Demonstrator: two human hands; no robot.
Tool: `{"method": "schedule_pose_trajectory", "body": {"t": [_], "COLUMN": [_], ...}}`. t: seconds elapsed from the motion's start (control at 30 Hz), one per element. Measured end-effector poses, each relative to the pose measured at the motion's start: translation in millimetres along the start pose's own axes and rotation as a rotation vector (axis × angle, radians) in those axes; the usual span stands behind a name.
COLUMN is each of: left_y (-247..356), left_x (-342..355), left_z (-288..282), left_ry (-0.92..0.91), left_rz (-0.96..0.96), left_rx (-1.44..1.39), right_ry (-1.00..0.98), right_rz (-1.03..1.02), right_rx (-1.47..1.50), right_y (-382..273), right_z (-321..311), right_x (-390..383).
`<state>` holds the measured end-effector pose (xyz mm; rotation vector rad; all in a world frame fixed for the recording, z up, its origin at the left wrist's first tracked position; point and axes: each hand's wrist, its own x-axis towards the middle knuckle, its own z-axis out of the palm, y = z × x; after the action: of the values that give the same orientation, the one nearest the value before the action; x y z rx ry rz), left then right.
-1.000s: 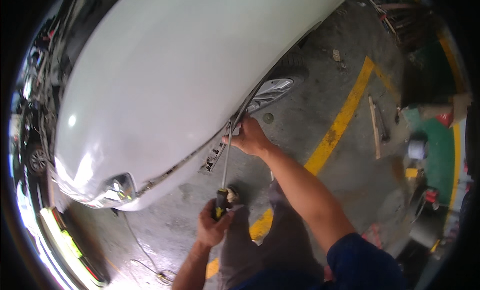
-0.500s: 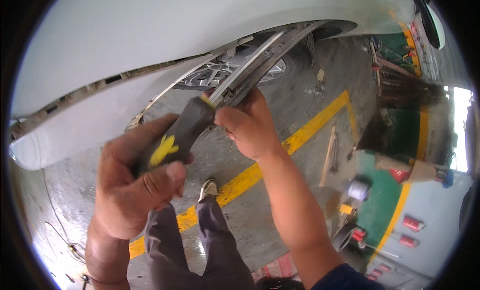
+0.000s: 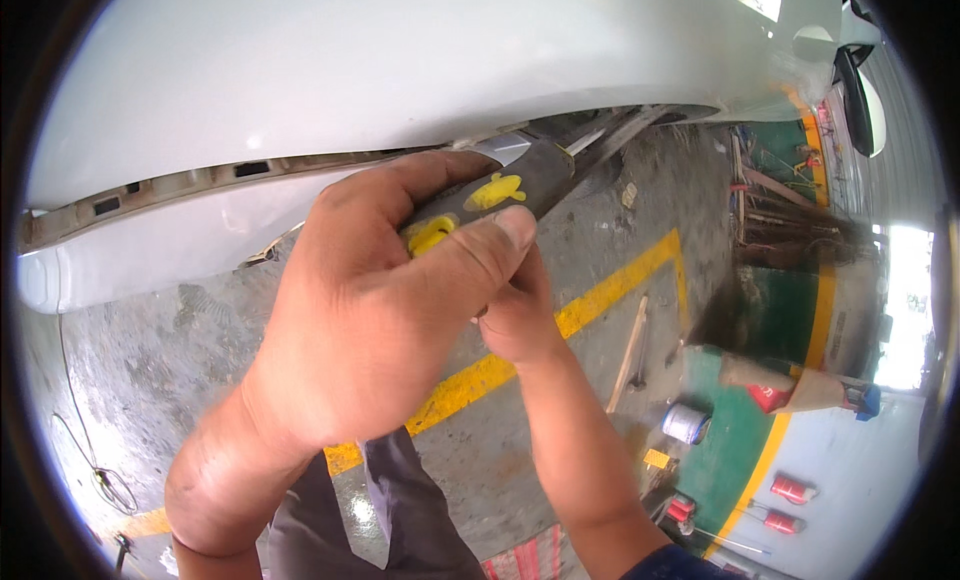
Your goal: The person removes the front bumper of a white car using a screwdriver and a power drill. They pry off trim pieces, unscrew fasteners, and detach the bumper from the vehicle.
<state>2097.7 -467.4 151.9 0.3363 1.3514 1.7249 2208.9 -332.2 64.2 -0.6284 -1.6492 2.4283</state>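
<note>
My left hand [image 3: 365,300] is wrapped round the dark grey handle of a screwdriver [image 3: 548,172] with yellow markings, thumb along its side. Beyond the handle, its metal shaft points up and right toward the car's wheel arch. Behind it, my right hand [image 3: 520,320] is closed on a long dark trim strip [image 3: 628,138]; its fingers are mostly hidden by my left hand and the handle. The strip runs toward the wheel arch under the pale car body panel [image 3: 400,60]. To the left, a slotted edge [image 3: 180,188] lies between this panel and a lower pale panel [image 3: 190,235].
A yellow line [image 3: 620,280] crosses the grey floor. On the right lie a wooden stick [image 3: 627,355], a white can [image 3: 685,423] and a yellow block [image 3: 656,459]. Long scrap pieces [image 3: 780,205] are piled farther back. A cable [image 3: 100,470] lies at lower left.
My left hand has moved up and right with the screwdriver, now covering much of my right hand and the wheel. The view has shifted, and the car panel fills more of the upper part.
</note>
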Motion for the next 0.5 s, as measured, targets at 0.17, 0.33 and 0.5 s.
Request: {"method": "schedule_pose_trajectory", "body": {"t": [0.17, 0.33, 0.5], "left_y": [-21.7, -16.7, -18.9], "left_x": [-7.0, -12.0, -5.9], "left_z": [2.8, 7.5, 12.4], "left_ry": [0.056, 0.059, 0.075], "left_rz": [0.449, 0.561, 0.592], "left_rx": [0.507, 0.69, 0.72], "right_ry": [-0.008, -0.044, -0.055], "right_rz": [-0.019, -0.1, -0.16], "right_rx": [0.066, 0.013, -0.038], "right_y": [4.1, 12.7, 12.7], "right_z": [-0.2, -9.9, -8.8], "right_x": [3.6, 4.8, 6.1]}}
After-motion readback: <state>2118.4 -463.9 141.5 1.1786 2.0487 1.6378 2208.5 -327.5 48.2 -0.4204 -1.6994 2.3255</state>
